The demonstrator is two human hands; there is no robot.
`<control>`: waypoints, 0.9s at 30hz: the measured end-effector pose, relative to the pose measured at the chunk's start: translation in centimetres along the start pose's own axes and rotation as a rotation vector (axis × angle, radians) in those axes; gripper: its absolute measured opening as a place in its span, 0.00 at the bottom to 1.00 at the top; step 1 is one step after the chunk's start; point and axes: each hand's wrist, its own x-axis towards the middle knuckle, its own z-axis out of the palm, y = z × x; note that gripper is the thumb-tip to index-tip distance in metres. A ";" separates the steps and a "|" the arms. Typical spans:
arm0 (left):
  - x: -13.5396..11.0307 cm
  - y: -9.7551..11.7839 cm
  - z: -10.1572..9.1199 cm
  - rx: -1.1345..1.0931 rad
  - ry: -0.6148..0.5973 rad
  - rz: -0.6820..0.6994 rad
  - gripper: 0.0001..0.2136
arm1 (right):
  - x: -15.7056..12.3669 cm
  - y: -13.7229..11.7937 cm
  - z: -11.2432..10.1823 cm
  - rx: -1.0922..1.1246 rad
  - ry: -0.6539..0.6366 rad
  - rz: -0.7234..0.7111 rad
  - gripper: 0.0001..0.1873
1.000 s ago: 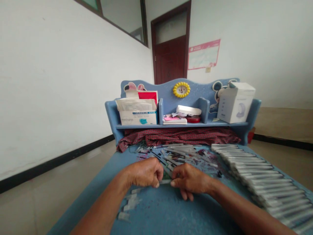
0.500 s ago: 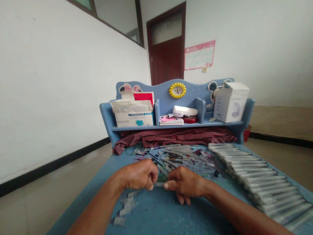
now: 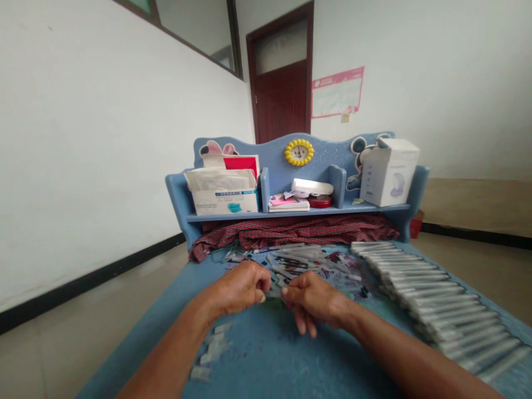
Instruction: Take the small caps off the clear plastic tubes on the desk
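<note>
My left hand (image 3: 238, 287) and my right hand (image 3: 312, 299) meet over the middle of a blue desk (image 3: 266, 360). Both pinch the ends of one small clear tube (image 3: 273, 293) held between them. Just beyond my fingers lies a loose heap of pen parts (image 3: 305, 260), dark and clear pieces mixed. A long row of grey finished pens (image 3: 432, 299) lies side by side along the right half of the desk. Several small clear caps (image 3: 211, 349) lie by my left forearm.
At the back a blue shelf (image 3: 291, 210) carries a mask box (image 3: 224, 197), books, a red tin and a white carton (image 3: 388, 173). Red checked cloth (image 3: 299, 230) lies under it. A dark door (image 3: 282, 97) stands behind. Floor drops away on both sides.
Both hands have moved a little farther from me and closer together, still pinching the small tube. The view has shifted slightly left.
</note>
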 end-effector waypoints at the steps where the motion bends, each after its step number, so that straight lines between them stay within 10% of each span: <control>1: 0.2 0.0 0.2 0.028 0.046 0.018 0.06 | 0.0 -0.1 -0.2 0.016 0.023 -0.003 0.14; 10: 0.6 0.6 1.0 0.339 0.366 0.201 0.05 | -0.2 -0.5 -1.4 0.214 0.112 0.020 0.16; 27: 0.2 1.3 1.2 0.635 0.474 0.196 0.06 | -0.5 -0.3 -1.4 0.346 0.089 0.029 0.17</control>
